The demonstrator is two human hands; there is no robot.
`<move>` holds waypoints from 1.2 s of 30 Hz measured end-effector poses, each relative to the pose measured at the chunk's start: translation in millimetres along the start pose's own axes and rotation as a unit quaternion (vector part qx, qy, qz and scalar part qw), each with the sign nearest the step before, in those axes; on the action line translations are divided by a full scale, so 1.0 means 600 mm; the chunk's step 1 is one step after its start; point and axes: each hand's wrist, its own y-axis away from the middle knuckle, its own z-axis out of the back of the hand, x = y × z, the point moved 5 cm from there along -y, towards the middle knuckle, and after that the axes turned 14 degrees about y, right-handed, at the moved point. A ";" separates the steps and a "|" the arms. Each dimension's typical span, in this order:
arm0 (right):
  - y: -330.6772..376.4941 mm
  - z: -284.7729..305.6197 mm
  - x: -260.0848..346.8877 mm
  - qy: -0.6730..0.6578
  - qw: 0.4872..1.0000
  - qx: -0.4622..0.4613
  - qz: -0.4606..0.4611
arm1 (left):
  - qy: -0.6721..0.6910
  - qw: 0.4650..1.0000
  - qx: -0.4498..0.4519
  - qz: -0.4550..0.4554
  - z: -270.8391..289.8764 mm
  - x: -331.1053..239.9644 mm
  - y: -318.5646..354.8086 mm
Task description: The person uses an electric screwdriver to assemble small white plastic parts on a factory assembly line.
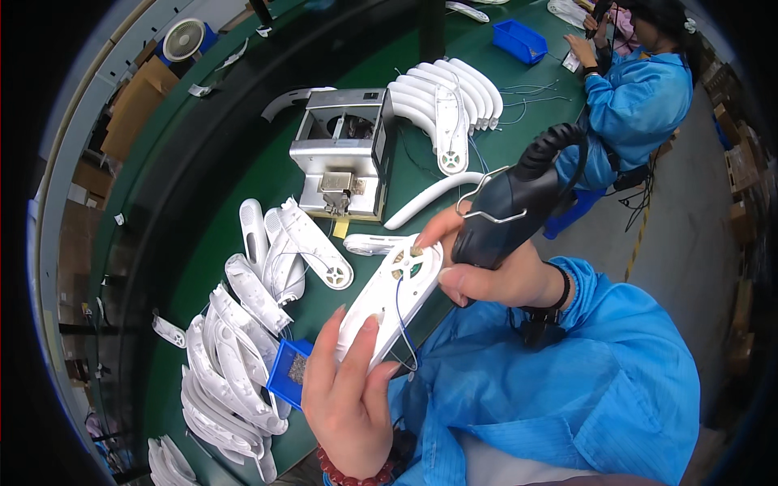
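Note:
My left hand (348,397) is closed on the lower end of a long white plastic housing (374,312), thumb and fingers along its sides. At the housing's upper end is a round spoked part with green and brass-coloured pieces inside, and a blue wire hangs from it. My right hand (515,279) is closed round a black electric screwdriver (506,215) with a wire hanging hook and a coiled cable. Its thumb and forefinger also touch the housing's round end. The screwdriver's tip is hidden.
A metal machine (340,154) stands on the green table (251,182). Curved white housings (235,356) pile up at the left, and more (454,89) lie behind. A blue bin of small screws (284,373) sits near my left hand. Another person (640,97) works at the far right.

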 end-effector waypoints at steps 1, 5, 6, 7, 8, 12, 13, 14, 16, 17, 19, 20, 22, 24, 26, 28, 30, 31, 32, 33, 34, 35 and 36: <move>-0.003 -0.001 0.002 -0.001 1.000 -0.002 0.002 | 0.016 1.000 -0.002 0.007 0.002 0.005 0.000; -0.017 -0.005 -0.001 0.004 1.000 0.014 0.009 | 0.057 0.998 0.008 0.038 0.014 0.030 -0.008; -0.020 -0.005 -0.004 0.001 1.000 0.020 0.004 | 0.026 0.999 0.018 0.021 0.020 0.033 -0.013; -0.024 0.000 -0.008 0.000 1.000 0.015 0.008 | -0.004 1.000 0.030 0.001 0.024 0.041 -0.024; -0.027 0.001 -0.012 -0.020 1.000 0.007 -0.008 | -0.083 0.996 0.020 -0.013 0.040 0.046 -0.030; -0.040 0.015 -0.026 -0.074 0.996 -0.035 0.018 | -0.366 0.869 -0.306 -0.128 0.193 0.091 -0.113; -0.043 0.022 -0.034 -0.078 0.996 -0.035 0.023 | -0.424 0.808 -0.373 -0.170 0.229 0.101 -0.136; -0.048 0.013 -0.034 -0.097 0.995 -0.015 0.011 | -0.445 0.763 -0.431 -0.184 0.283 0.110 -0.120; -0.048 0.041 -0.059 -0.109 0.992 -0.059 0.001 | -0.432 0.745 -0.452 -0.233 0.304 0.195 -0.222; -0.053 0.041 -0.067 -0.128 0.990 -0.056 -0.004 | -0.426 0.748 -0.458 -0.221 0.312 0.227 -0.245; -0.068 0.050 -0.073 -0.114 0.992 -0.054 -0.013 | -0.367 0.822 -0.387 -0.199 0.287 0.309 -0.308; -0.076 0.054 -0.073 -0.087 0.995 -0.040 -0.025 | -0.377 0.856 -0.337 -0.107 0.263 0.341 -0.337; -0.086 0.061 -0.072 -0.048 0.997 -0.031 -0.057 | -0.382 0.897 -0.217 -0.047 0.200 0.409 -0.383; -0.092 0.070 -0.076 -0.048 0.996 -0.031 -0.065 | -0.388 0.913 -0.110 -0.067 0.146 0.469 -0.418; -0.098 0.076 -0.078 -0.066 0.995 -0.036 -0.073 | -0.355 0.934 -0.022 0.009 0.112 0.513 -0.451; -0.108 0.083 -0.078 -0.045 0.995 -0.043 -0.083 | -0.307 0.947 0.069 0.066 0.083 0.569 -0.482; -0.108 0.086 -0.076 -0.029 0.993 -0.033 -0.110 | -0.276 0.952 0.107 0.085 0.102 0.600 -0.472; -0.113 0.089 -0.073 -0.016 0.993 -0.030 -0.111 | -0.257 0.957 0.121 0.052 0.098 0.625 -0.480; -0.115 0.092 -0.071 -0.027 0.994 -0.016 -0.106 | -0.274 0.950 0.130 0.074 0.102 0.609 -0.487; -0.116 0.097 -0.075 -0.038 0.994 -0.005 -0.100 | -0.292 0.942 0.140 0.092 0.106 0.581 -0.503; -0.118 0.101 -0.079 -0.050 0.994 0.005 -0.098 | -0.252 0.953 0.107 0.130 0.108 0.571 -0.526; -0.114 0.110 -0.080 -0.046 0.994 -0.004 -0.097 | -0.250 0.954 0.112 0.122 0.089 0.557 -0.557; -0.109 0.116 -0.083 -0.071 0.992 -0.004 -0.103 | -0.268 0.953 0.111 0.082 0.065 0.535 -0.601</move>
